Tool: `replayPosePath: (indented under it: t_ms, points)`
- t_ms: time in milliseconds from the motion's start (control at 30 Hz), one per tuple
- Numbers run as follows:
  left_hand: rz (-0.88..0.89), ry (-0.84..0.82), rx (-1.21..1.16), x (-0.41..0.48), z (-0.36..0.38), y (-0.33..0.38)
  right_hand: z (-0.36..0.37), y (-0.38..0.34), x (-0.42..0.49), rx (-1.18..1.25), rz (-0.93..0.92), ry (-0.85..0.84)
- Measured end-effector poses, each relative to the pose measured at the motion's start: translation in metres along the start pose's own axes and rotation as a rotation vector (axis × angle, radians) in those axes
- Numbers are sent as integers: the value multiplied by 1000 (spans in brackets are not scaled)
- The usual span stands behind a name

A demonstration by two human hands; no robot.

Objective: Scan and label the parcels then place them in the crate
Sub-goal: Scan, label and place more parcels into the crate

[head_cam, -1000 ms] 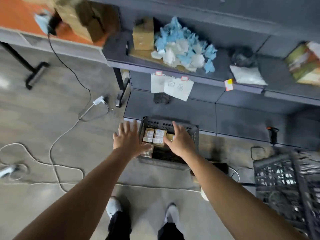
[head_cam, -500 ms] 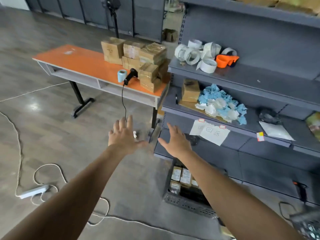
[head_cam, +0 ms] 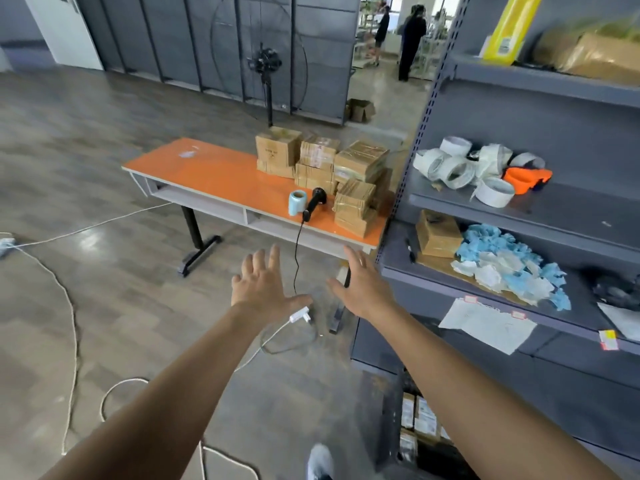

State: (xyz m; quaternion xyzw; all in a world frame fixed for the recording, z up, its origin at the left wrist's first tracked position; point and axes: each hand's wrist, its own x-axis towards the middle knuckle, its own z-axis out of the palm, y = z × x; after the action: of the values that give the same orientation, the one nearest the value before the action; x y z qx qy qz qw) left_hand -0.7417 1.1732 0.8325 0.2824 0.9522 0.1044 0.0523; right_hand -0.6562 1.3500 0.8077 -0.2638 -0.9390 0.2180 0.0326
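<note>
Left hand [head_cam: 263, 289], right hand [head_cam: 363, 287] lifted off crate [head_cam: 390, 424]; taped cardboard parcels [head_cam: 356, 181] stacked.

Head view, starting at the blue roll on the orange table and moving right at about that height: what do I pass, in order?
Blue label roll → black scanner → front stack of parcels → white rolls → orange dispenser.

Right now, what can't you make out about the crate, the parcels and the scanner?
Crate: head view, right forearm covers most of it and the bottom edge cuts it; fill unknown.
Parcels on table: head view, too small and blurred; label state unreadable.
Scanner: head view, too small; trigger side unclear.
Black item on shelf: head view, blurred; identity unclear.
</note>
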Motion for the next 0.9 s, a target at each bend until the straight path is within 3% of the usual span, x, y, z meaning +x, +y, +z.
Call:
replayPosePath:
  t_ms: [233, 467, 900]
  points:
    - [7, -10, 67, 130, -1, -17, 16, -1, 140, 72, 2, 25]
    - [64, -67, 67, 270, 6, 11, 3, 30, 269, 57, 78, 9]
    - [345, -288, -67, 429, 67, 85, 0, 105, 364, 131, 401, 56]
